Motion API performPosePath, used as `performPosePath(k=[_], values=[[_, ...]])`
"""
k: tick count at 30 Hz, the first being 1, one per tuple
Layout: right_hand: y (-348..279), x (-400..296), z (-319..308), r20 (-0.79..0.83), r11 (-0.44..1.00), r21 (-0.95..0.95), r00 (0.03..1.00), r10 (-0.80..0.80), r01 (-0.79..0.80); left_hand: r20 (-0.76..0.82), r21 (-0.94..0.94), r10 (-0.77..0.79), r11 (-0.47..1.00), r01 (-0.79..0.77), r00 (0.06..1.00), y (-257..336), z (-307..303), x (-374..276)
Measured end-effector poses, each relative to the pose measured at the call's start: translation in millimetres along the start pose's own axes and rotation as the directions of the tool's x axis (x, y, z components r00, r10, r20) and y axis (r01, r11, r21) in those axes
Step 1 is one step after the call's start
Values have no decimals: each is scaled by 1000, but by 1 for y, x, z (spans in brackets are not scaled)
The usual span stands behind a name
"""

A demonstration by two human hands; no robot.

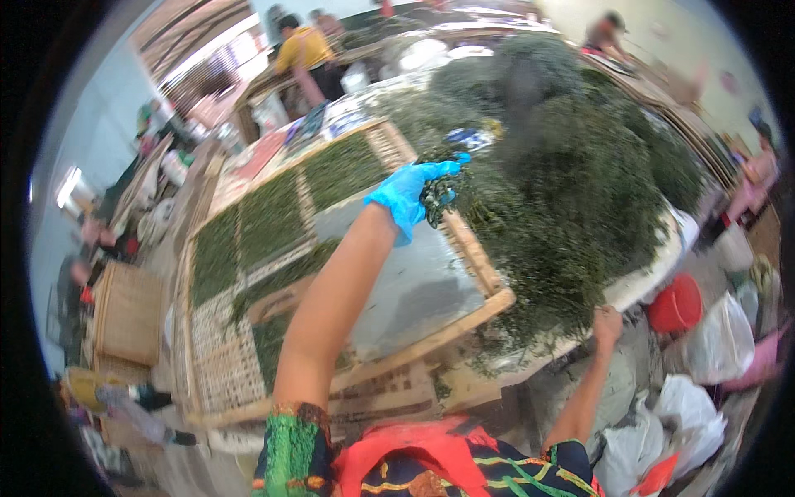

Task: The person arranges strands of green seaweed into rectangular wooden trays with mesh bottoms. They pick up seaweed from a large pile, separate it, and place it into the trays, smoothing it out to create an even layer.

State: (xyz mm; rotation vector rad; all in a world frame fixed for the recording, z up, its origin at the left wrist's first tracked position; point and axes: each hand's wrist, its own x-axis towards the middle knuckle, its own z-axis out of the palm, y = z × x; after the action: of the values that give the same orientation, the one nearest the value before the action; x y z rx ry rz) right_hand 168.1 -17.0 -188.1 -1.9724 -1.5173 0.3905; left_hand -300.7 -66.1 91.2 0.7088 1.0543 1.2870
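My left hand (415,189), in a thin blue glove, grips a clump of dark green plant strands (440,192). It is raised over a wood-framed lattice tray (506,301) that holds a smooth grey sheet (413,279). Flat rectangles of the same green stuff (273,208) lie on the tray's far and left parts. To the right, a big heap of green strands (559,205) covers the table. At the heap's near edge is my bare right hand (607,324), fingers curled in; whether it pinches strands or rests on the table edge is unclear.
A red bucket (676,302) and white plastic bags (689,416) stand on the floor at right. A blue-and-white packet (470,139) lies beside the heap. Stacked woven trays (127,314) are at left. A person in yellow (307,53) and others work around the room.
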Motion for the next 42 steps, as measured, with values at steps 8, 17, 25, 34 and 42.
performPosePath(k=[8,17,25,34,42], values=[[-106,-16,-29,-23,936,171,951,-307,307,-309,248,19,967,61,951,16,-145,-80],[-286,-93,14,149,660,532,709,-689,530,-372,926,345,80,368,861,-38,-327,-126],[-424,-205,94,381,428,735,202,-902,525,-338,932,309,-25,363,889,-70,-340,-155],[-518,-317,229,241,95,755,-140,-960,648,-268,804,153,580,133,951,-61,-362,-198],[-526,-330,270,375,203,692,-105,-921,693,-686,549,110,727,412,720,-74,-369,-219]])
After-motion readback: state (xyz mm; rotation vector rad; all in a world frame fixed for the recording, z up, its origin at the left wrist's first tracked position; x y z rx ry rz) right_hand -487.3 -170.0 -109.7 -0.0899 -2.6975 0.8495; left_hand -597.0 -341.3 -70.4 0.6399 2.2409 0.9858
